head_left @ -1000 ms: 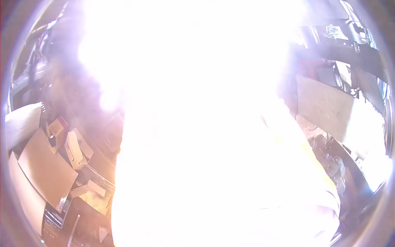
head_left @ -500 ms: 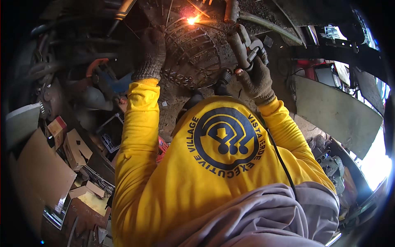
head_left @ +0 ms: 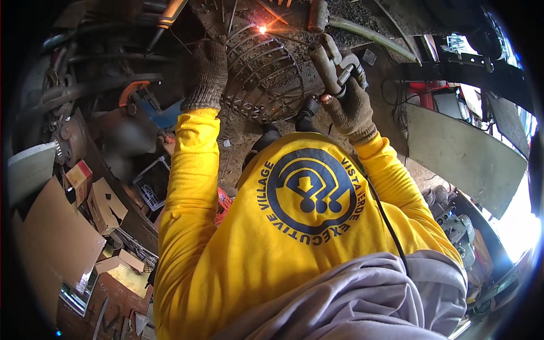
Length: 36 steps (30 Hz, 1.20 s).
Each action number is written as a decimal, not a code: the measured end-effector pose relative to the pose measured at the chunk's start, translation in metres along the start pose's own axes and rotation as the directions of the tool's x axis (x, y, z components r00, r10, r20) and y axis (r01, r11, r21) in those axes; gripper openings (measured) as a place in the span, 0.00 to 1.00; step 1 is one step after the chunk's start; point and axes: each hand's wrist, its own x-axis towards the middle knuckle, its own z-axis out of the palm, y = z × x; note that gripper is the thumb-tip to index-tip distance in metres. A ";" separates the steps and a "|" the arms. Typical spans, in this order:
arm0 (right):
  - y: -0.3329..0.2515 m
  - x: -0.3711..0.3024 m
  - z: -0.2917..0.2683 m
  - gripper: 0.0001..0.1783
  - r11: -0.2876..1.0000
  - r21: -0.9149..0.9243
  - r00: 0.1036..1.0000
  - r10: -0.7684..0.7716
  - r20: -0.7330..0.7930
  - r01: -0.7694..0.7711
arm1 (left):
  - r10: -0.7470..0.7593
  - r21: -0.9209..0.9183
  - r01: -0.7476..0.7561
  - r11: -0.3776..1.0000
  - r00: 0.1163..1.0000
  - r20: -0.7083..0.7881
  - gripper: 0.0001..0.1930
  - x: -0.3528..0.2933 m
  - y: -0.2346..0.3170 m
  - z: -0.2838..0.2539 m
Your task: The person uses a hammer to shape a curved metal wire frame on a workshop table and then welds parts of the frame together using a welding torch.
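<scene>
My gloved right hand (head_left: 352, 113) is closed round a welding electrode holder (head_left: 326, 68). A thin welding rod (head_left: 289, 38) runs left from the holder. At its tip a small orange-white glow (head_left: 262, 29) burns against the upper edge of a rounded cage of curved metal bars (head_left: 266, 79). Left of that cage, my left hand (head_left: 207, 73), also gloved, has its fingers curled at the bars' edge. Dimness hides what those fingers grip.
A metal pipe (head_left: 371, 38) lies at the far right, by a dark steel cylinder (head_left: 318, 15). An orange-and-black handled tool (head_left: 165, 21) is at the far left. Cardboard boxes (head_left: 105, 207) stand at left; a grey-green panel (head_left: 462, 153) leans at right. My shoe (head_left: 306, 113) is beneath the cage.
The glow has shrunk and dimmed, and the cage's bars show more clearly. My right hand with the electrode holder has shifted slightly left. My left hand has stayed in place.
</scene>
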 end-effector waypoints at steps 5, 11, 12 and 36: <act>0.000 0.001 0.000 0.29 1.000 0.018 1.000 -0.013 -0.012 0.013 | 0.034 0.036 -0.032 0.999 0.998 -0.048 0.22 -0.001 0.000 0.002; -0.005 0.002 -0.001 0.30 0.999 0.021 0.999 -0.039 -0.035 0.040 | 0.106 0.094 -0.102 0.990 0.993 -0.046 0.21 0.001 -0.010 0.004; -0.005 0.002 -0.001 0.30 0.999 0.021 0.999 -0.042 -0.032 0.043 | 0.140 0.113 -0.132 0.985 0.988 -0.069 0.20 0.001 -0.018 0.007; -0.003 0.008 -0.007 0.29 0.517 0.708 0.870 0.383 0.310 -0.480 | 0.060 0.010 -0.060 0.998 0.995 -0.077 0.23 -0.001 -0.014 0.010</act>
